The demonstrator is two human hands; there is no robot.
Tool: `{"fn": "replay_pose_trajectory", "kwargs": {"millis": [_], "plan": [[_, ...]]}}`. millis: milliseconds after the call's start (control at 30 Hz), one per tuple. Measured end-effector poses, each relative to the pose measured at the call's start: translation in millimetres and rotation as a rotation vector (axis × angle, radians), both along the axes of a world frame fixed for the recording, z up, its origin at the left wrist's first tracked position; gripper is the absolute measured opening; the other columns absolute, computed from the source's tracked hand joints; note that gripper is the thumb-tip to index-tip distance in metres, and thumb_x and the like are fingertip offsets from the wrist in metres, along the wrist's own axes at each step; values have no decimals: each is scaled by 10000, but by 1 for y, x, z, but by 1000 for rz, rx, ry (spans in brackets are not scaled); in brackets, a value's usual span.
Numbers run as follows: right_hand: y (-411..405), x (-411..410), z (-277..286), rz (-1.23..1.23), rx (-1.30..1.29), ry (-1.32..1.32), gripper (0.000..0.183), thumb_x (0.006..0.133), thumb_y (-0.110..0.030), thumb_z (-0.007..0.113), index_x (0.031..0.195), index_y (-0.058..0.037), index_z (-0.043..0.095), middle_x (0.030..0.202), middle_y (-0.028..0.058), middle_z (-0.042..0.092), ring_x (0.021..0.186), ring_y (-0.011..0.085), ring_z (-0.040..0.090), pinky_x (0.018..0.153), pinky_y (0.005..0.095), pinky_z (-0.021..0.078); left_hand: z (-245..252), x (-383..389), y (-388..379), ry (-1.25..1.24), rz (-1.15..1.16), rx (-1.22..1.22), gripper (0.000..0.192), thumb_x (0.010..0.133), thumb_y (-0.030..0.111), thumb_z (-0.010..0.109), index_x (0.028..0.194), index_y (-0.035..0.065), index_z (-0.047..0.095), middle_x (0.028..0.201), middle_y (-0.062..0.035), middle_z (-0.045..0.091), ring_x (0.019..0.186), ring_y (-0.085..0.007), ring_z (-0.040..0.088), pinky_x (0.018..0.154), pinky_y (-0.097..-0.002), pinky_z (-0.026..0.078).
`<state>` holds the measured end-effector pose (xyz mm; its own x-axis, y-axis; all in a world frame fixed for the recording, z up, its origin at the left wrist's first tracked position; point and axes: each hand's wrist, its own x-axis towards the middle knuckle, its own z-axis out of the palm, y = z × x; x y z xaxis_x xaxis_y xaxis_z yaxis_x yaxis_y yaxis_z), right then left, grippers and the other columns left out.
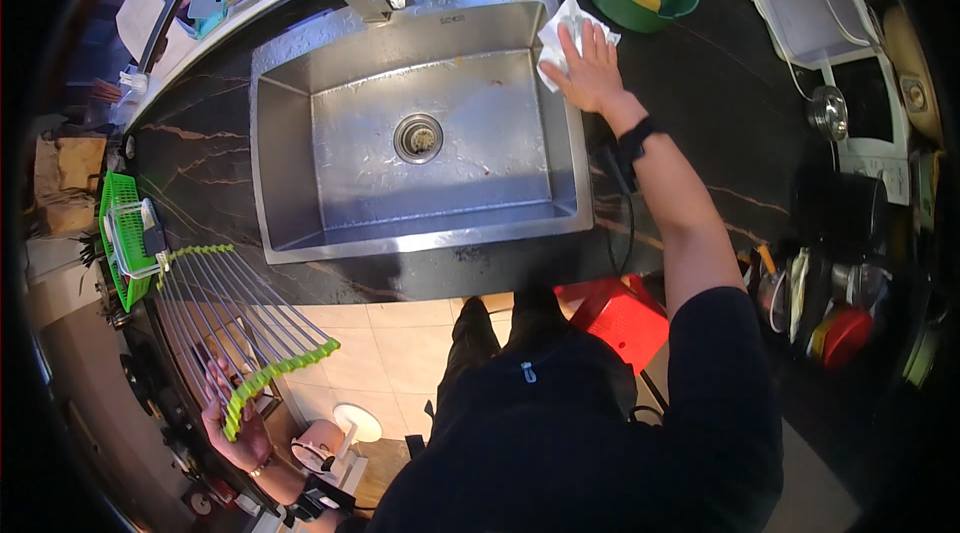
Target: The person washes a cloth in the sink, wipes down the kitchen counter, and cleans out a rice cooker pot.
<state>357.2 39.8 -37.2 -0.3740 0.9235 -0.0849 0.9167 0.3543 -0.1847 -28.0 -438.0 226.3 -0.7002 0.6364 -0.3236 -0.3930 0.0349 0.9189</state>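
Observation:
My left hand [238,437] grips one green edge of a roll-up dish drying rack [247,308], whose metal rods fan out at the lower left. The rack's far end reaches up beside the counter's left part. My right hand [592,68] lies flat with its fingers spread, pressing a crumpled white paper towel [553,45] on the sink's right rim. Between my hands is a stainless steel sink [427,188], wet with droplets and small bits. A round drain [418,138] sits in its floor, and a faucet [367,0] stands at its back edge.
A green basin [675,0] with yellow things inside stands behind my right hand. The dark counter [720,105] carries a glass lid [828,113] and a white appliance at right. A green basket [124,240] is at left. Below are a red stool [622,319] and a pink bin [319,439].

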Motion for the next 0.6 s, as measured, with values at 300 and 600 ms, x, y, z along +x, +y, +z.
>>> {"fn": "replay_pose_trajectory", "kwargs": {"millis": [300,600], "plan": [[60,11,-1,74,6,13,808,838,-631,297,1417,-105,97,1457,213,12,1355,339,-12,1077,444,26,11,47,49,15,81,-32,546,822,127,427,1321,-48,293,1355,-159,374,601,-73,458,499,-188,353],[-157,144,42,464,-240,45,805,805,-575,467,1409,-138,163,1454,190,92,1353,333,60,1065,484,70,37,71,95,-42,-241,-54,535,791,115,500,1285,-27,355,1309,-139,415,1205,-277,406,973,-364,353]]}}
